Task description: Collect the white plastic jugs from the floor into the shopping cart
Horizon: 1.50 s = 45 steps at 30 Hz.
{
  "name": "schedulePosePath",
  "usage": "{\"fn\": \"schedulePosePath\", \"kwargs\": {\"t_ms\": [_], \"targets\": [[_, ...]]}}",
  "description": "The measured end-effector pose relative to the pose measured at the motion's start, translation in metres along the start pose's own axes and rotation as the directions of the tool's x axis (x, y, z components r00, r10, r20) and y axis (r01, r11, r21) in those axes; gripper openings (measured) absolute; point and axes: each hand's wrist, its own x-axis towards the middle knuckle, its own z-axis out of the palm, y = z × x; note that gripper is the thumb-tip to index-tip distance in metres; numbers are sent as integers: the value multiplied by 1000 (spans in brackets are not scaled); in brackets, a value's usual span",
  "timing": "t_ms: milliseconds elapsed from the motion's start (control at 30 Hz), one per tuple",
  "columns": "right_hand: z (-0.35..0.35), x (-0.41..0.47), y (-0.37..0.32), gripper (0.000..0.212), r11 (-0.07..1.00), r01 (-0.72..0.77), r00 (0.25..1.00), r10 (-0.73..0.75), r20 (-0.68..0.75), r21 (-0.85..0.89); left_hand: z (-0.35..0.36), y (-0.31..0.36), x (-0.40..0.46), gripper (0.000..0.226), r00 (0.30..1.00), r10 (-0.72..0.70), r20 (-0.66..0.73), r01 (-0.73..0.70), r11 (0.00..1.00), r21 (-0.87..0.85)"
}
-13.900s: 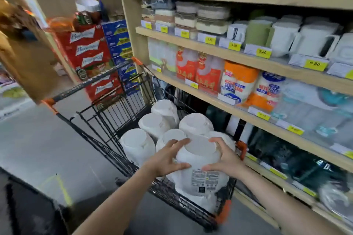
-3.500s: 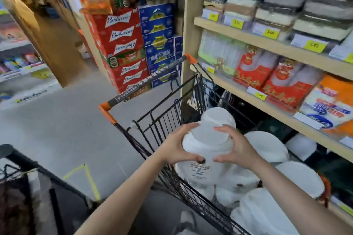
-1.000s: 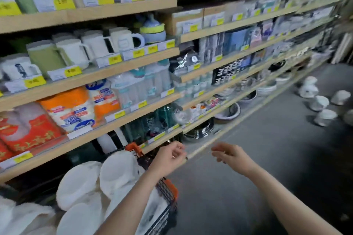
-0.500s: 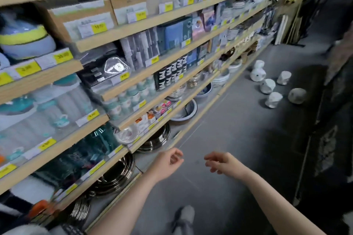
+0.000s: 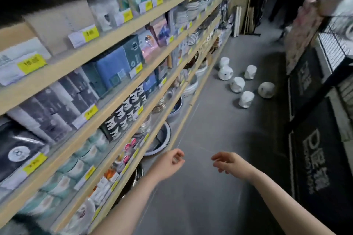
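Observation:
Several white plastic jugs (image 5: 237, 84) lie scattered on the grey floor (image 5: 206, 187) far ahead, close to the foot of the shelves. One of them, a rounder jug (image 5: 266, 90), lies furthest right beside the dark mats. My left hand (image 5: 170, 163) and my right hand (image 5: 229, 162) are stretched out in front of me above the floor, both empty with loosely curled fingers, well short of the jugs. The shopping cart is out of view.
Long wooden shelves (image 5: 114, 89) with packaged goods, bowls and yellow price tags run along the left. Dark mats (image 5: 313, 160) with white print and a black wire rack (image 5: 336, 47) line the right side. The aisle floor runs between them.
The view has swung away from the cart and moved down the aisle; the jugs on the floor now look nearer. Both hands stay empty and stretched forward.

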Motion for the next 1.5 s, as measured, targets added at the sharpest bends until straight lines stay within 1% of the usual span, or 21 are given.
{"fn": "schedulePosePath", "kwargs": {"t_ms": [67,167,267,333,433,500,633,767,900,1033,1167,1367,1500], "targets": [[-27,25,6,13,1000,-21,999,22,-36,14,-4,9,42,11,999,22,32,-22,1000,2],[-70,65,23,20,998,-57,996,59,-69,29,-2,22,106,8,999,16,51,-16,1000,-5],[-121,109,41,27,997,-69,993,71,-93,29,4,41,177,9,999,17,38,-17,1000,7],[-163,140,52,28,997,-70,993,73,-93,32,8,61,226,13,1000,19,17,-19,1000,12],[-231,181,63,27,996,-93,993,94,-76,8,13,96,292,19,1000,-14,-7,14,1000,-10],[-276,209,71,27,996,-91,993,90,-70,-6,15,118,338,18,1000,-17,0,17,1000,-11],[-356,257,80,32,994,-106,990,104,-91,-17,19,154,420,16,999,7,-38,-7,1000,-8],[-417,302,89,33,993,-111,987,106,-119,-38,26,180,496,11,1000,2,12,-2,1000,-5],[-476,358,98,36,988,-123,986,111,-123,-92,32,197,581,15,998,24,55,-26,999,44],[-533,419,110,41,981,-141,982,120,-148,-135,39,204,674,17,996,51,74,-54,998,39],[-588,465,123,46,966,-211,971,191,-142,-147,43,215,763,18,990,46,133,-53,997,52],[-669,514,154,61,949,-287,953,269,-141,-127,58,249,874,25,981,53,186,-67,995,74],[-723,558,192,70,938,-292,955,276,-105,-185,89,258,936,30,980,32,196,-55,992,116]]}}
